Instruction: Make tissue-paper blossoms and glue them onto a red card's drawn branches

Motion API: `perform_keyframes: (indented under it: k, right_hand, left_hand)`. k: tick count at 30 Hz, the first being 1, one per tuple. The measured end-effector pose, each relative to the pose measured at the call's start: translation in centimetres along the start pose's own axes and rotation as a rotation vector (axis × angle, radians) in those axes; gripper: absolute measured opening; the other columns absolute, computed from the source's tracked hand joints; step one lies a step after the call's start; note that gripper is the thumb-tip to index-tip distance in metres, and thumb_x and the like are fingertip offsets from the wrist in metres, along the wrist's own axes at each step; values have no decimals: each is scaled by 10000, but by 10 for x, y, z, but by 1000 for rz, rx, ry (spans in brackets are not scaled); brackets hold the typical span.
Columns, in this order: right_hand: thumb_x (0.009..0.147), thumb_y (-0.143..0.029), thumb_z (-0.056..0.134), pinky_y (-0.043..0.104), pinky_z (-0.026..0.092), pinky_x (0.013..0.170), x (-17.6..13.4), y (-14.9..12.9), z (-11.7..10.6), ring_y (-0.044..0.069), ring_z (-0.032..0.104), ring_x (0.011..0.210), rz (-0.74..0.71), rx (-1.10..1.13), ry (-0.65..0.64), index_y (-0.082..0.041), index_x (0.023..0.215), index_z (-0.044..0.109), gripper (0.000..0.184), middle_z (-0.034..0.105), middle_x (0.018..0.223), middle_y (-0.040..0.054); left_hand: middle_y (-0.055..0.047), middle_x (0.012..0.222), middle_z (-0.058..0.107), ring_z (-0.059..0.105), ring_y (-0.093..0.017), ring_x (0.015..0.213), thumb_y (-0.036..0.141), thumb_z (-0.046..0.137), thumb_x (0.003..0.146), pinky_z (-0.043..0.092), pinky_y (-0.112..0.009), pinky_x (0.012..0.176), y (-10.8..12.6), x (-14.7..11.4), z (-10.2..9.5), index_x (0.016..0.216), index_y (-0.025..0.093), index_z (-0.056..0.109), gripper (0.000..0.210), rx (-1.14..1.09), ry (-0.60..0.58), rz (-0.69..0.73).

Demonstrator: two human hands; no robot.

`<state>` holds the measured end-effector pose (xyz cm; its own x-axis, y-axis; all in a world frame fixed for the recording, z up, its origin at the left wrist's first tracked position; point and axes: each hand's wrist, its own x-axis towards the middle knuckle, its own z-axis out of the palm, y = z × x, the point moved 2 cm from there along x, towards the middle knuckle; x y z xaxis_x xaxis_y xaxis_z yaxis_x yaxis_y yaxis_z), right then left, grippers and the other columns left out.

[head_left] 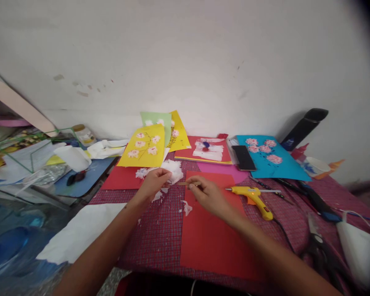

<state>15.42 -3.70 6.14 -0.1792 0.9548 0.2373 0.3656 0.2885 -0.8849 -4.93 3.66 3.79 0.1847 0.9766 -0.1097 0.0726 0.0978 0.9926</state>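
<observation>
My left hand (156,181) is closed in a pinch beside a heap of torn white tissue (173,170); what its fingertips hold, if anything, is too small to make out. A thin brown stick (182,183) juts from the pinched fingers of my right hand (205,192) toward the left hand. Beneath the right arm lies a red paper sheet (209,242), with a scrap of white tissue (187,208) on its left edge. Just right of that hand rests a yellow glue gun (255,197) on its side, nozzle pointing left.
Yellow paper with blossoms (144,146) leans at the back. A black phone (244,158) lies beside blue flower paper (265,156). Black-handled scissors (322,250) and a white box (360,246) are at right. White paper (80,234) hangs over the table's left edge.
</observation>
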Motion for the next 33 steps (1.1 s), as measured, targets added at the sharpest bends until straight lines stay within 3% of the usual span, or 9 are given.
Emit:
perform_keyframes:
  k: [7, 11, 15, 18, 23, 25, 27, 30, 33]
  right_hand:
    - [897, -297, 522, 252, 443, 612, 14, 20, 16, 144, 608, 683, 41, 45, -17, -201, 942, 661, 174, 713, 834, 20]
    - [907, -331, 522, 246, 422, 560, 8, 10, 3, 128, 542, 575, 46, 59, 74, -195, 886, 620, 168, 644, 719, -7]
    - [963, -434, 441, 242, 419, 554, 5, 1, -11, 132, 545, 563, 58, 70, 132, -205, 813, 576, 306, 576, 627, -24]
    - [966, -410, 398, 237, 394, 510, 12, 2, -11, 124, 519, 505, 143, 81, 61, -208, 751, 543, 329, 551, 585, -33]
    - [774, -223, 570, 225, 337, 513, 30, 8, 8, 114, 451, 525, 244, 24, -49, -187, 801, 610, 60, 523, 577, -58]
    - [734, -227, 604, 225, 349, 544, 35, 10, 18, 115, 475, 569, 277, 93, -123, -178, 914, 667, 196, 584, 650, -47]
    - [716, -252, 628, 224, 360, 578, 38, 11, 26, 113, 502, 615, 298, 173, -187, -176, 892, 685, 200, 624, 717, -36]
    - [683, -258, 640, 222, 309, 534, 39, 15, 29, 97, 441, 554, 365, 177, -184, -173, 673, 609, 92, 534, 599, -57]
    - [675, -254, 633, 226, 255, 490, 37, 17, 22, 85, 361, 496, 401, 135, -132, -188, 598, 523, 150, 434, 518, -78]
  left_hand:
    - [-9, 755, 640, 608, -110, 576, 459, 737, 719, 559, -281, 593, -4, -3, -10, 871, 165, 541, 385, -20, 18, -98]
    - [-50, 816, 693, 656, -133, 601, 429, 713, 767, 536, -244, 544, -2, -6, -10, 905, 179, 505, 354, -76, -29, -144]
    - [-75, 851, 715, 705, -166, 688, 389, 712, 794, 546, -244, 576, -1, -8, -8, 903, 186, 482, 326, -172, -101, -164]
    - [-86, 861, 720, 714, -177, 711, 380, 704, 812, 559, -257, 592, -1, -8, -8, 914, 181, 491, 308, -198, -126, -163]
    - [-77, 839, 719, 704, -163, 676, 369, 698, 822, 563, -264, 603, 5, -13, -4, 934, 179, 503, 295, -223, -140, -165]
    - [-69, 834, 715, 695, -157, 650, 370, 705, 814, 568, -280, 616, 7, -16, -2, 923, 178, 505, 298, -238, -165, -174]
    - [-63, 839, 712, 680, -146, 622, 378, 703, 811, 569, -294, 628, 9, -18, 0, 911, 177, 508, 298, -242, -186, -175]
    - [-64, 866, 711, 677, -154, 633, 410, 663, 827, 568, -323, 650, 7, -16, -3, 927, 184, 511, 290, -177, -192, -156]
    - [-87, 914, 708, 699, -227, 810, 380, 593, 844, 564, -409, 769, 5, -12, -14, 927, 179, 563, 220, 148, -102, -1]
